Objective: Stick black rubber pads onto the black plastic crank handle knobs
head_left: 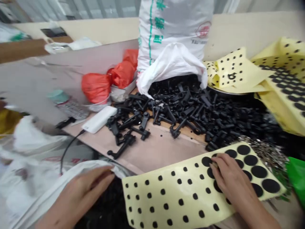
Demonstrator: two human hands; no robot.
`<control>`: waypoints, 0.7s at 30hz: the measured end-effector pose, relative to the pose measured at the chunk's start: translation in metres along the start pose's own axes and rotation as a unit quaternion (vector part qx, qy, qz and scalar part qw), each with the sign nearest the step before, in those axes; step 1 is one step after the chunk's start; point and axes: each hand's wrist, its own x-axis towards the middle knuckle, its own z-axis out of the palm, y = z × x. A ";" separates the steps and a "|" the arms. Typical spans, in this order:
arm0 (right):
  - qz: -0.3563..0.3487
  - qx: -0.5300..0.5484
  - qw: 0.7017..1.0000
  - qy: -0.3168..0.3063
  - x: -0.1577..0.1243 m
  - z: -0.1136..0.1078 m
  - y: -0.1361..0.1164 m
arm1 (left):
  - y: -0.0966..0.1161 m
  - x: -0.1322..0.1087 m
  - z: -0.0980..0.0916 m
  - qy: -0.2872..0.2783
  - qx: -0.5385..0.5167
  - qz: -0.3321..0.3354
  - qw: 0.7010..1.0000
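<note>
A yellow sheet with rows of small black dots and larger black discs at its right end lies tilted along the table's front. On its disc area rests my right hand, fingers bent and pressed together at a black disc; whether anything is between the fingertips is too small to tell. My left hand is left of the sheet, over the edge of a white bag, its thumb and fingers close together. Its fingertips touch or nearly touch the bag's rim; what they hold, if anything, cannot be made out.
Black plastic parts spill from a white sack across the table. Metal pieces lie at the right, near a green bag and more yellow sheets. A white power bank and red bags are at the left.
</note>
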 end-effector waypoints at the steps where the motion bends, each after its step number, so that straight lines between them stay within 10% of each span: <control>1: -0.014 -0.043 0.999 -0.001 -0.001 0.004 0.003 | 0.002 0.009 -0.002 0.034 0.024 -0.005 0.999; 13: 0.012 -0.060 0.998 0.011 0.001 0.007 -0.007 | 0.030 0.047 0.036 0.079 0.090 0.139 0.983; 21: 0.044 -0.024 0.999 -0.008 0.005 0.002 -0.012 | 0.128 0.029 0.078 -0.024 -0.146 0.255 0.956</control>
